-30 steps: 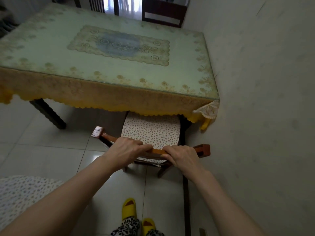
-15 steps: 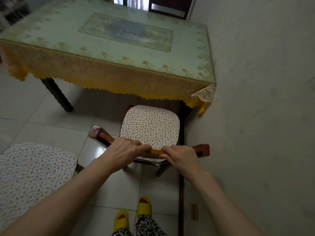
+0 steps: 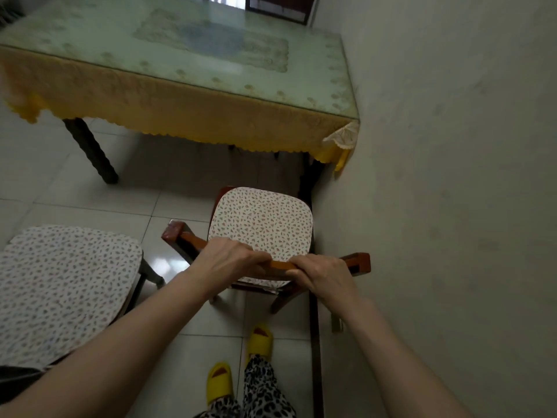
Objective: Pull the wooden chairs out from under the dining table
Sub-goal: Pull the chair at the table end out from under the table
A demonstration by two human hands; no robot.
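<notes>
Both hands are clamped on the top rail of the wooden chair (image 3: 278, 263) in front of me. My left hand (image 3: 226, 260) wraps the rail left of its middle, fingers curled over the far edge, and my right hand (image 3: 324, 274) grips it just beside, toward the right end, fingers clenched over the wood in the same way. A short stretch of rail shows between the two hands, and the rail's dark left end and its reddish right end stick out past them.

The chair's seat carries a white cushion (image 3: 260, 224) with a small leaf print. All of that seat is in view on the tiled floor (image 3: 99, 203), its far edge near the hanging hem of the yellow tablecloth (image 3: 180, 113) but no longer under it. The chair stands close to the wall (image 3: 452, 176) on my right.

The dining table (image 3: 211, 49) lies ahead with a pale glassy top and a lace panel in its centre; one dark turned leg (image 3: 90, 152) shows at the near left. A second chair with the same printed cushion (image 3: 60, 291) stands on the floor at my left, well clear of the table.

Down below I see my yellow slippers (image 3: 260, 339) and spotted trouser legs (image 3: 262, 387), standing just behind the chair I hold
</notes>
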